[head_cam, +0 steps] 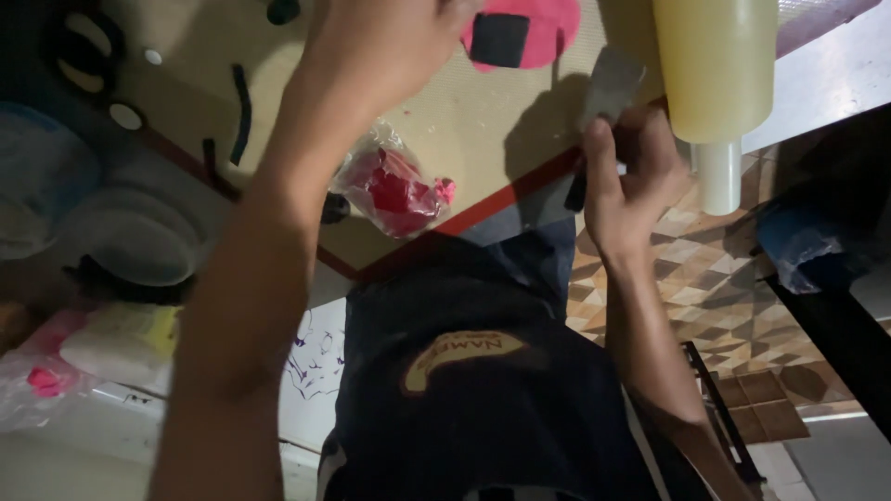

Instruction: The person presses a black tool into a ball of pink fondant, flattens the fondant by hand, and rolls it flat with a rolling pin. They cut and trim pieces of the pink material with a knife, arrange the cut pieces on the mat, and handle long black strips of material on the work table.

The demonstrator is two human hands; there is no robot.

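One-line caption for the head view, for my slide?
Left hand reaches over a pink shape; right hand grips a flat scraper at the mat edge.

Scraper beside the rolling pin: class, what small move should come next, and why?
Probably bring the scraper across the mat toward the pink piece. The right hand grips it at the mat's edge, apart from that piece, while the left hand reaches to it.

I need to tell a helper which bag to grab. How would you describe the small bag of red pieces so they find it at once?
Start at the tan mat with the red border that covers the table. Near its edge closest to the person, beside the left forearm, lies a crumpled clear plastic bag. Unlike the flat pink piece further up the mat, it is shiny and holds red bits.
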